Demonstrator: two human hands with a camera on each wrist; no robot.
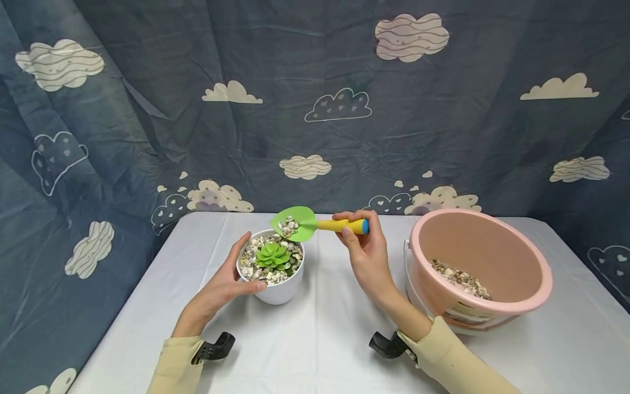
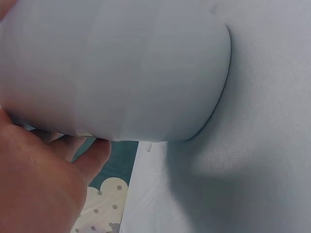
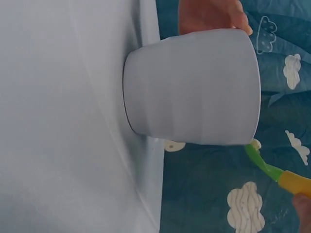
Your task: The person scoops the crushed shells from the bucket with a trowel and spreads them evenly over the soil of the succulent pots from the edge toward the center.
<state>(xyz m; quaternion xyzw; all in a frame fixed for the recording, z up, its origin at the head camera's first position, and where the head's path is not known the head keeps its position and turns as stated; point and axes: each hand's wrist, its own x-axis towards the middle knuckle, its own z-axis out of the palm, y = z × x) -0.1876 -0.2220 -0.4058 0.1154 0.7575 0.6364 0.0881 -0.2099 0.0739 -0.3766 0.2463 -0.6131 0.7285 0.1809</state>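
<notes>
A white flower pot (image 1: 278,294) stands on the table, filled with small pebbles (image 1: 253,257) around a green succulent (image 1: 273,256). My left hand (image 1: 221,283) grips the pot from its left side, thumb at the front of the rim and fingers around the far side. In the left wrist view the pot's wall (image 2: 121,73) fills much of the picture. My right hand (image 1: 365,253) holds a toy trowel (image 1: 339,225) by its yellow, blue-ended handle. Its green leaf-shaped blade carries some pebbles (image 1: 289,226) over the pot's back right rim.
A large pink bucket (image 1: 479,224) stands on the right of the white-covered table (image 1: 315,355), with more pebbles (image 1: 460,280) in its bottom. Behind the table hangs a dark blue cloth (image 1: 275,148) with cloud prints.
</notes>
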